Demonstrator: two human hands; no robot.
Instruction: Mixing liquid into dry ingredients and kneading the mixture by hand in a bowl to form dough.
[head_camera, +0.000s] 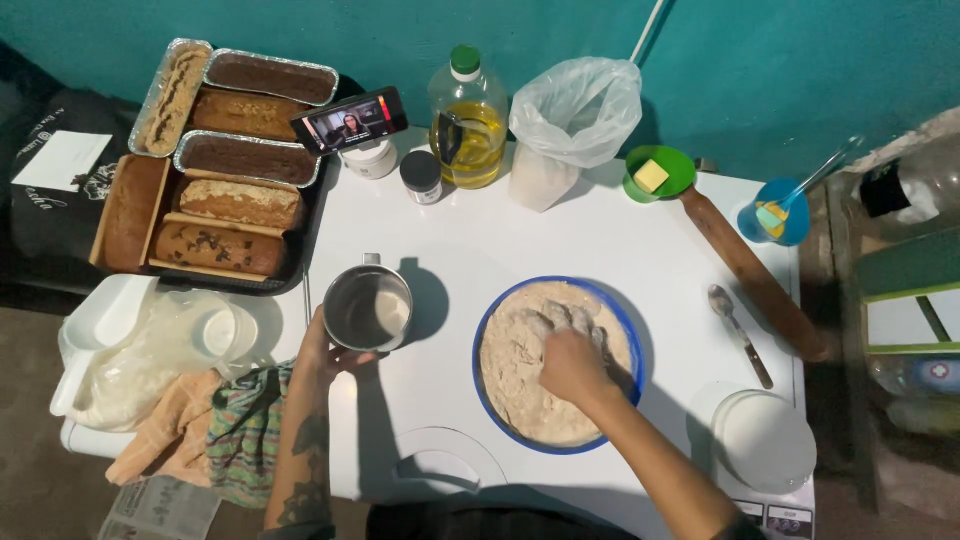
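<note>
A home baking corner: a white table (620, 240) against a teal wall (780, 60), a tray of baked loaves (215, 170) off its far left corner, an oil bottle (467, 120) and rolling pin (755, 270) along its far edge.

Teal wall (780, 60), white table (620, 240), brown floor (40, 480), dim light

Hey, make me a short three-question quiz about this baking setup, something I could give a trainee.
1. True or false: the right hand is pressed into the flour mixture in the blue bowl.
2. What does the left hand grip? A) the rolling pin B) the metal cup C) the oil bottle
3. What lies in the small green bowl?

Key
1. True; its fingers are coated in flour.
2. B, the metal cup.
3. A yellow cube of butter.
</note>
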